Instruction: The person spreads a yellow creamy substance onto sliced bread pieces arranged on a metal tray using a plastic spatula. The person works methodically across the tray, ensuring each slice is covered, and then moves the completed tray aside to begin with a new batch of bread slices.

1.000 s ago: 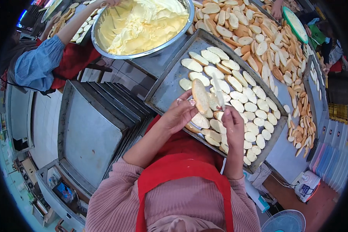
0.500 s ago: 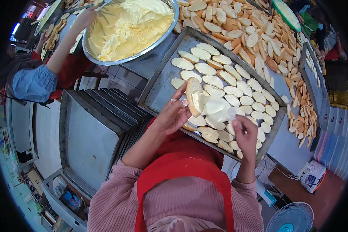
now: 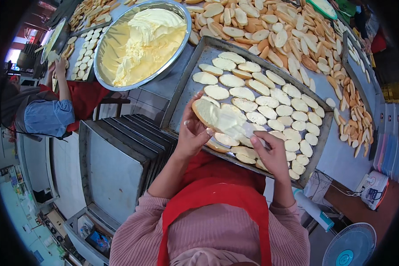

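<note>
My left hand (image 3: 190, 136) is closed around the edge of an oval bread slice (image 3: 204, 111), tilted with its cut face up. Pale cream coats much of that face. In my right hand (image 3: 271, 155) is a whitish, translucent spatula (image 3: 247, 129), its smeared blade lying against the slice. Both hands are above the near left part of a metal baking tray (image 3: 176, 95), where rows of cream-coated bread slices (image 3: 243, 92) lie. Beyond the tray's left corner stands a large metal bowl (image 3: 189, 33) of yellow cream (image 3: 139, 55).
A big heap of plain bread slices (image 3: 292, 44) covers the table behind the tray. Stacked dark trays (image 3: 115, 155) stand at my left. A co-worker in a blue sleeve (image 3: 48, 117) is at the far left. A fan (image 3: 350, 250) is at lower right.
The slice has tilted leftward, and the spatula has moved onto its face, spreading the cream lump wider. The co-worker's hand has withdrawn from the bowl. The whole view has shifted slightly.
</note>
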`<action>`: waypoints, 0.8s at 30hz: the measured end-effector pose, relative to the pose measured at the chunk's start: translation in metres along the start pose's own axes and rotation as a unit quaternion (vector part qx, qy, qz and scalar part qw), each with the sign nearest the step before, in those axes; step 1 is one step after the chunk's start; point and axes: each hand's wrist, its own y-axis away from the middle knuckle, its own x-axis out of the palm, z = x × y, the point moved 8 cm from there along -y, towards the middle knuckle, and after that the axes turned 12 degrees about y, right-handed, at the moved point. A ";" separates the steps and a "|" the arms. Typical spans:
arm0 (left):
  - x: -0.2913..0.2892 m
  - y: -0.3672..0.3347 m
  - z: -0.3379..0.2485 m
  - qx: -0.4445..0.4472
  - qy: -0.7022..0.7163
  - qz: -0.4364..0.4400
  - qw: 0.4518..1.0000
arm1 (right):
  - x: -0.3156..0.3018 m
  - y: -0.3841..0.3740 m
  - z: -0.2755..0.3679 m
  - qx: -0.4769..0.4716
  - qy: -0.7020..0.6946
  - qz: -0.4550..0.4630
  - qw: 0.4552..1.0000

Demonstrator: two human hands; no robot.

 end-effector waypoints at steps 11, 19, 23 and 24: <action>0.026 0.021 -0.013 0.329 -0.361 0.098 0.867 | 0.008 0.019 0.036 -0.055 -0.022 -0.180 0.982; -0.008 0.025 -0.022 0.289 -0.380 0.019 0.879 | 0.006 -0.001 -0.052 0.078 -0.021 -0.193 0.978; -0.060 0.013 0.004 -0.109 -0.410 -0.049 0.904 | 0.010 0.008 -0.073 0.122 -0.074 -0.146 0.979; -0.063 0.012 0.008 -0.128 -0.421 -0.036 0.897 | 0.011 0.008 -0.072 0.118 -0.078 -0.143 0.980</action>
